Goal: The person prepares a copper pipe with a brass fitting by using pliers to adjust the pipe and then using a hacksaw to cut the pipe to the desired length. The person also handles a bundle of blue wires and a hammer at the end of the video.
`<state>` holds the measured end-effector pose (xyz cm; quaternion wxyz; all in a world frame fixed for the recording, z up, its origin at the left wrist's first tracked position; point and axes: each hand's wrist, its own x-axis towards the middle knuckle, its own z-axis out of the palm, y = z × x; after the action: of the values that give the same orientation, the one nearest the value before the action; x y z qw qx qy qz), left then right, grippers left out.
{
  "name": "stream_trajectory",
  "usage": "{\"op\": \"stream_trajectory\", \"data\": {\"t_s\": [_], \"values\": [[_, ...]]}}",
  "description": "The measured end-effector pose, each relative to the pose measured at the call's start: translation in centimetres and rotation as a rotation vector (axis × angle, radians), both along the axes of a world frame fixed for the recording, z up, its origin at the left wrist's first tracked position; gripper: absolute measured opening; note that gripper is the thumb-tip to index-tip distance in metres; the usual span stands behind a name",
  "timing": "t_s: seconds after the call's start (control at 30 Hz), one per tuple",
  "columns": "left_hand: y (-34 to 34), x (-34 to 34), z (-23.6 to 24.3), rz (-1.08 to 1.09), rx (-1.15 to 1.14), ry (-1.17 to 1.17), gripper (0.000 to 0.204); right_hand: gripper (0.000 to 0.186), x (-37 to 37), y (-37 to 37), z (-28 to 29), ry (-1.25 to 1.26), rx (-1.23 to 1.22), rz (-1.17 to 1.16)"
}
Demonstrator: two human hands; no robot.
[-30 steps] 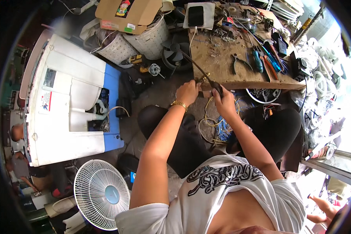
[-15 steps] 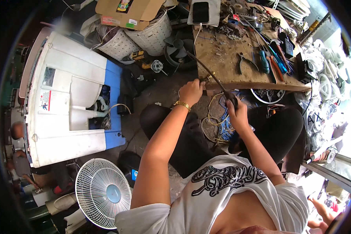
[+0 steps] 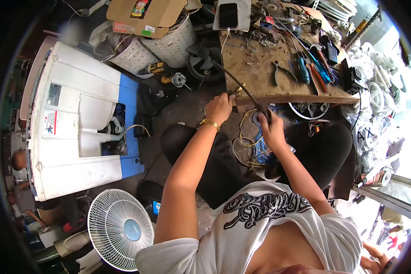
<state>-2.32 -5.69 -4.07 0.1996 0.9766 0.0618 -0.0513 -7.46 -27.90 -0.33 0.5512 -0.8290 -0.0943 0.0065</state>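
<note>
My right hand (image 3: 272, 129) is closed round the dark handle of a long, narrow file-like tool (image 3: 245, 90). The tool slants up and left, past the front left corner of the wooden workbench (image 3: 260, 68). Fingers bent, my left hand (image 3: 218, 108) is at that same corner, wearing a gold bracelet (image 3: 209, 123). It grips a small brass-coloured piece (image 3: 240, 86) by its near end, just beside the tool's shaft. Whether the tool touches the brass piece, I cannot tell.
Pliers (image 3: 278, 73), a teal-handled screwdriver (image 3: 302, 69) and a phone (image 3: 228, 16) lie on the bench. Coiled wires (image 3: 262, 146) are below it. A white-and-blue machine housing (image 3: 64, 169), a fan (image 3: 118, 228) and white baskets (image 3: 173, 43) stand to the left.
The view has shifted slightly, so the bench appears a little further left. Both hands keep their grips, and the tool stays at nearly the same slant beside the brass piece.
</note>
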Motion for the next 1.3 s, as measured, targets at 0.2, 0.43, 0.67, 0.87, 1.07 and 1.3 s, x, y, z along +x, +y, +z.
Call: {"op": "stream_trajectory", "data": {"t_s": [0.2,0.43,0.67,0.87,1.07,1.3], "values": [[0.4,-0.5,-0.6,-0.02,0.024,0.003,0.044,0.027,1.3,1.6,-1.3,-0.026,0.038,0.002],[-0.3,0.4,0.3,0.028,-0.003,-0.016,0.046,0.021,1.4,0.7,-0.1,0.007,-0.019,-0.049],[1.0,-0.3,0.0,0.006,0.015,0.011,0.047,0.018,-2.4,-1.8,-0.2,-0.068,-0.023,0.025],[-0.1,0.5,0.0,0.033,-0.018,-0.011,0.048,0.023,2.3,1.4,-0.9,-0.065,0.05,0.0],[2.0,0.0,0.4,0.032,-0.008,0.012,0.05,0.021,-2.1,-1.6,-0.1,-0.075,-0.015,0.044],[1.1,1.5,-0.3,0.031,-0.018,-0.066,0.051,0.027,3.8,2.4,-2.1,-0.125,-0.017,0.034]]}}
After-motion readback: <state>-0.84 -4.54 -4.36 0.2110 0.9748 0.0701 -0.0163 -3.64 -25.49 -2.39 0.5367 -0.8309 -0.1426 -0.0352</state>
